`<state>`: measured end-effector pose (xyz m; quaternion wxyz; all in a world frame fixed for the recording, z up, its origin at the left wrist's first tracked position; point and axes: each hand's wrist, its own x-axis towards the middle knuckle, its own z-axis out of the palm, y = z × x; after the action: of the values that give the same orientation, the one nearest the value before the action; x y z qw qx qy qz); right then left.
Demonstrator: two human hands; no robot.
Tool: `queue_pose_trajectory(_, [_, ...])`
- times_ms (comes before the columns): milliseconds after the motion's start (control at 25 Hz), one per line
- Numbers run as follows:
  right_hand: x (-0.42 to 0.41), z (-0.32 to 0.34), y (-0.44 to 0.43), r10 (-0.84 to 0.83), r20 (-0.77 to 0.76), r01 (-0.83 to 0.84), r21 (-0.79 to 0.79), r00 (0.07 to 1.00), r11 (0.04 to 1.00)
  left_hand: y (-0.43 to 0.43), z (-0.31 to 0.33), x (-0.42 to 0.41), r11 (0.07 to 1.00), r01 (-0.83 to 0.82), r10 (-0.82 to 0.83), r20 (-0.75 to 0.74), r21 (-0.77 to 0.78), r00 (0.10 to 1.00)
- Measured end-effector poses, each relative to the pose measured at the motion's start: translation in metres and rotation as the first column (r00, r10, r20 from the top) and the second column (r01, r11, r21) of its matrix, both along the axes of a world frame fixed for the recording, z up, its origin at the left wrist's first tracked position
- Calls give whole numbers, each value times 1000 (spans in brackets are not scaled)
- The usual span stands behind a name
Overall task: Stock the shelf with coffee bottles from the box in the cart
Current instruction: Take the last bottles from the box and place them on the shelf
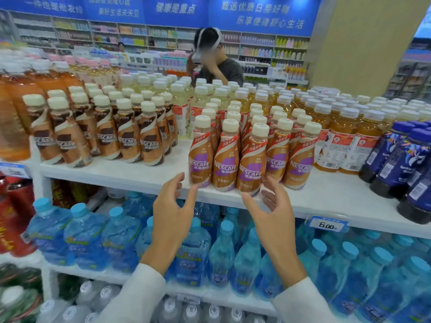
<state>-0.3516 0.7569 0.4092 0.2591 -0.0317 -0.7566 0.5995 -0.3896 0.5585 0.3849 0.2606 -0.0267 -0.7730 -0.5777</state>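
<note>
**White sleeves, 2 empty hands, coffee upright on the shelf**

White sleeves rise from the bottom edge, 1 on each arm. Above them the left hand and the right hand are raised side by side, palms turned toward each other, just in front of the shelf edge. On both hands the fingers are spread apart and loosely curved, and they hold nothing. Whether the left thumb tip touches the nearest bottle cannot be told.

Behind the hands, blue water bottles crowd the lower shelf. A price tag reading 6.00 hangs on the shelf edge to the right.

Just past the fingertips stand the coffee bottles with purple labels, 5 upright in the front row and more rows packed close behind. Across a bare strip to their left is a block of brown-label bottles. On the right come amber tea bottles, then dark blue bottles.

Farther off, a person stands beyond the display, with wall shelves behind.

By the look of it, this batch is set down and the purple block reaches the front edge. Neither box nor cart is in view, so how many bottles are left to stock cannot be judged. The bare strip suggests room for more.
</note>
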Motion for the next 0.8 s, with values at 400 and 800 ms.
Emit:
queue_pose_trajectory(400, [128, -135, -49, 445, 273, -387, -241, 853, 890, -55, -107, 219, 925, -365, 321, 288, 110, 902])
queue_pose_trajectory(800, [240, -214, -150, 711, 543, -658, -338, 447, 673, -85, -174, 427, 493, -852, 664, 557, 175, 498])
